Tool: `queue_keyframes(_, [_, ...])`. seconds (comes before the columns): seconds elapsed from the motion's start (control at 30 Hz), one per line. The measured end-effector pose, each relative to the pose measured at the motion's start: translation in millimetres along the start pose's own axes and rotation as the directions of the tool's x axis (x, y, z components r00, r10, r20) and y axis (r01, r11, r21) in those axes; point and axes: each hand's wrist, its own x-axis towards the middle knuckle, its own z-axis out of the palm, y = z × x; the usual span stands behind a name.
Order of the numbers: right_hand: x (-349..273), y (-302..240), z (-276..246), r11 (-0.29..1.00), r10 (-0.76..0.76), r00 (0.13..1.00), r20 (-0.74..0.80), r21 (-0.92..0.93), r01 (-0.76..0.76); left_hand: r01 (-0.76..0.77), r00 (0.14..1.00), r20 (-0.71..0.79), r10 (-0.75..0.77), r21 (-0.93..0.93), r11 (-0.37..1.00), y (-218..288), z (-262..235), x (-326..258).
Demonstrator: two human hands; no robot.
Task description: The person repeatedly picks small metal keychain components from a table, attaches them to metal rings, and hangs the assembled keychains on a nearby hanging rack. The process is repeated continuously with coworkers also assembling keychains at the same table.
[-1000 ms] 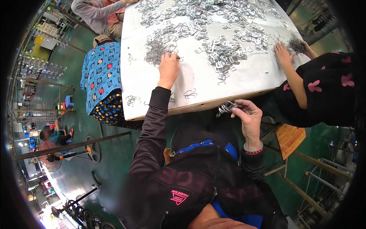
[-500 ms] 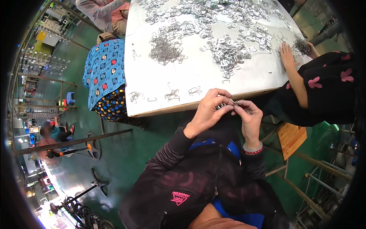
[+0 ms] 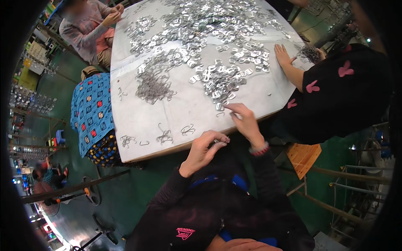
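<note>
My left hand [image 3: 204, 151] is closed in front of the table's near edge, thumb against curled fingers, around small metal pieces that are mostly hidden. Over the table my right hand [image 3: 247, 124] reaches out, index finger stretched and thumb apart. Its fingertip is at a flat silver metal buckle [image 3: 219, 107] at the near end of a buckle pile [image 3: 224, 81]; whether it touches is hard to tell. Just below that buckle lies a single bent wire hook [image 3: 220, 114]. Small groups of wire hooks [image 3: 164, 136] lie along the near left edge.
The white-topped table [image 3: 192, 119] carries a tangled heap of wire hooks [image 3: 153, 87] and many more buckles farther back. At right, a co-worker's hand [image 3: 283, 54] rests on the tabletop beside a clump of hooks [image 3: 307, 53]. A wooden stool [image 3: 302, 159] stands lower right.
My hands have parted. The right one has moved up and left to the near end of the buckle pile; the left one has moved down and left. The view has shifted.
</note>
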Motion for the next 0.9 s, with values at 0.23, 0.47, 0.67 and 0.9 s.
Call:
queue_keyframes(0.23, [29,60,36,0.926,-0.211,0.977,0.032,-0.315,0.210,0.058,0.998,0.001,-0.058,-0.034,0.998,1,-1,-1])
queue_keyframes(0.47, [16,31,20,0.614,0.563,0.818,-0.120,0.723,-0.316,-0.004,1.000,0.000,0.004,-0.011,1.000,-3,0,0])
queue_keyframes(0.67, [-37,-58,-2,0.691,0.437,0.895,-0.090,0.671,-0.269,-0.054,0.998,-0.029,0.054,-0.011,0.998,-6,4,1])
queue_keyframes(0.9, [-56,-79,-16,0.718,0.290,0.955,-0.062,0.674,-0.174,-0.096,0.995,-0.025,0.098,0.075,0.993,7,8,-3])
